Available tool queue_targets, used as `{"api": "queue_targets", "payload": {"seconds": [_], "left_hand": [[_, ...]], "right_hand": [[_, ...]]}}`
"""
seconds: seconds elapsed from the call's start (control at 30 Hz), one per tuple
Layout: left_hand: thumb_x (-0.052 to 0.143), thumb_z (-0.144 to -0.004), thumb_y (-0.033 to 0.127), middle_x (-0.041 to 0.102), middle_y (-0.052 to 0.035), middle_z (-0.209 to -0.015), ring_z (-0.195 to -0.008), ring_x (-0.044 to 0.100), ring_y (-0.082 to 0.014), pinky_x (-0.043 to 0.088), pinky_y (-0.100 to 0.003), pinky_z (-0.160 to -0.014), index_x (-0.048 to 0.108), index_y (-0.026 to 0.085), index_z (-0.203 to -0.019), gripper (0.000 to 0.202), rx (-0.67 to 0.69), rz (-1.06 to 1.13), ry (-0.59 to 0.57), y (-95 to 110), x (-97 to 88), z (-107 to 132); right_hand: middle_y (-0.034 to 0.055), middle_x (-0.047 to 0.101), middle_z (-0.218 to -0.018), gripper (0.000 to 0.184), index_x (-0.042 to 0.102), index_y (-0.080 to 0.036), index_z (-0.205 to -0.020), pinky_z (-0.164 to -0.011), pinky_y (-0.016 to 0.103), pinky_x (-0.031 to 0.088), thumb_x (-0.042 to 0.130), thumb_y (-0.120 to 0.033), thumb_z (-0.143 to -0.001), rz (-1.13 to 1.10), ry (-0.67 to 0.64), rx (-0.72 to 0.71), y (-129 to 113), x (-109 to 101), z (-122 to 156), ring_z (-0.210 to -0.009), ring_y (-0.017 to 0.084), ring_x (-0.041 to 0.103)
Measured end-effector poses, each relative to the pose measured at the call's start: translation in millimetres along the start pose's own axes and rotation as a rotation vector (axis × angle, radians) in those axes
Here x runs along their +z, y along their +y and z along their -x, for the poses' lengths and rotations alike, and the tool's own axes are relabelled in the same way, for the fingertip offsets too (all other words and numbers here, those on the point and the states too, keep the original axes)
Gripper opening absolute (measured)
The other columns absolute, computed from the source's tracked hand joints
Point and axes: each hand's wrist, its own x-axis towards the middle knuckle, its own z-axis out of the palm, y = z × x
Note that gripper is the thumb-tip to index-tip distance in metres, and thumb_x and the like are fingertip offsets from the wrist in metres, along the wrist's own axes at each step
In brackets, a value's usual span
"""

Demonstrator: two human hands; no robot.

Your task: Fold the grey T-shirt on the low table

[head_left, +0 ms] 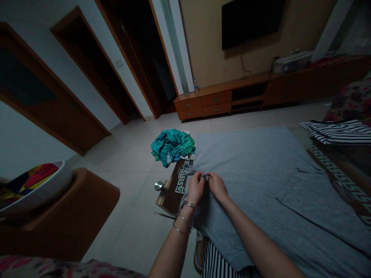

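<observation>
A large grey cloth garment (pixel 255 166) lies spread over a low table (pixel 171 193) that has a white key pattern along its edge. At the garment's left end, my left hand (pixel 196 187) pinches the grey fabric, with bangles on that wrist. My right hand (pixel 216 185) grips the same bit of fabric, close beside the left. Both hands have their fingers closed, and the fingertips nearly touch. A narrow grey strip of cloth sticks out to the left of them. Just beyond the hands sits a heap of teal and green clothes (pixel 173 146).
Folded black-and-white striped cloth (pixel 339 131) lies at the table's far right. On the left, a white basin (pixel 37 189) with colourful cloth stands on a brown armrest (pixel 87 197). A wooden TV cabinet (pixel 217 100) runs along the back wall beneath a television (pixel 252 21).
</observation>
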Motion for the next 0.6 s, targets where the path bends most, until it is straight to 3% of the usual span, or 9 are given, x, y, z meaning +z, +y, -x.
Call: {"api": "queue_targets", "payload": {"seconds": [0.07, 0.13, 0.23, 0.3, 0.4, 0.5, 0.6], "left_hand": [[0.046, -0.084, 0.010, 0.064, -0.0069, -0.088, -0.084, 0.056, -0.0194, 0.044, -0.032, -0.080, 0.062, 0.015, -0.093, 0.019, 0.071, -0.194, -0.027, -0.6, 20.2, 12.3], [0.044, -0.085, 0.008, 0.063, -0.0102, -0.093, -0.091, 0.055, -0.0230, 0.044, -0.036, -0.084, 0.062, 0.015, -0.094, 0.021, 0.148, -0.341, -0.079, -0.6, 39.0, 25.4], [0.044, -0.083, 0.006, 0.061, -0.0133, -0.106, -0.099, 0.053, -0.0261, 0.044, -0.041, -0.087, 0.059, 0.015, -0.107, 0.030, 0.231, -0.401, -0.132, 0.3, 53.2, 46.2], [0.046, -0.081, 0.005, 0.058, -0.0130, -0.117, -0.108, 0.051, -0.0266, 0.042, -0.043, -0.092, 0.054, 0.018, -0.119, 0.041, 0.283, -0.363, -0.129, 0.5, 49.2, 61.9], [0.047, -0.080, 0.003, 0.047, -0.0117, -0.134, -0.125, 0.039, -0.0277, 0.033, -0.048, -0.103, 0.047, 0.021, -0.129, 0.052, 0.285, -0.384, 0.003, -4.8, 27.7, 87.4], [0.051, -0.081, 0.007, 0.039, -0.0153, -0.139, -0.129, 0.033, -0.0316, 0.029, -0.053, -0.104, 0.042, 0.018, -0.134, 0.055, 0.077, -0.494, 0.278, -21.7, 2.9, 108.2], [0.057, -0.082, 0.017, 0.047, -0.0177, -0.128, -0.120, 0.040, -0.0337, 0.033, -0.052, -0.097, 0.038, 0.013, -0.136, 0.057, -0.138, -0.536, 0.399, -46.2, -10.8, 117.9]], "right_hand": [[0.0097, 0.069, -0.104, 0.037, 0.066, -0.013, -0.111, -0.087, 0.024, 0.046, 0.037, -0.017, -0.089, -0.028, 0.034, 0.094, 11.3, -16.5, -14.3, -0.096, 0.016, 0.064], [0.0076, 0.071, -0.097, 0.035, 0.066, -0.014, -0.111, -0.083, 0.023, 0.047, 0.038, -0.023, -0.092, -0.035, -0.025, 0.125, 11.5, -26.0, -30.4, -0.088, 0.015, 0.065], [0.0074, 0.070, -0.103, 0.030, 0.067, -0.015, -0.108, -0.086, 0.024, 0.046, 0.045, -0.027, -0.091, 0.053, -0.160, 0.012, -3.8, -25.4, -49.2, -0.095, 0.016, 0.064], [0.0092, 0.066, -0.113, 0.034, 0.064, -0.015, -0.116, -0.091, 0.025, 0.043, 0.054, -0.032, -0.088, 0.132, -0.233, -0.103, -17.7, -16.9, -54.3, -0.104, 0.018, 0.060], [0.0145, 0.056, -0.127, 0.070, 0.045, -0.014, -0.138, -0.096, 0.030, 0.041, 0.069, -0.041, -0.077, 0.264, -0.272, -0.193, -35.6, 0.3, -51.3, -0.117, 0.023, 0.053], [0.0163, 0.051, -0.130, 0.091, 0.032, -0.017, -0.146, -0.094, 0.034, 0.042, 0.075, -0.043, -0.070, 0.346, -0.272, -0.214, -47.3, 13.3, -43.6, -0.118, 0.027, 0.051], [0.0147, 0.054, -0.128, 0.077, 0.029, -0.019, -0.147, -0.090, 0.032, 0.043, 0.063, -0.039, -0.081, 0.358, -0.236, -0.218, -52.2, 17.7, -42.1, -0.113, 0.026, 0.055]]}}
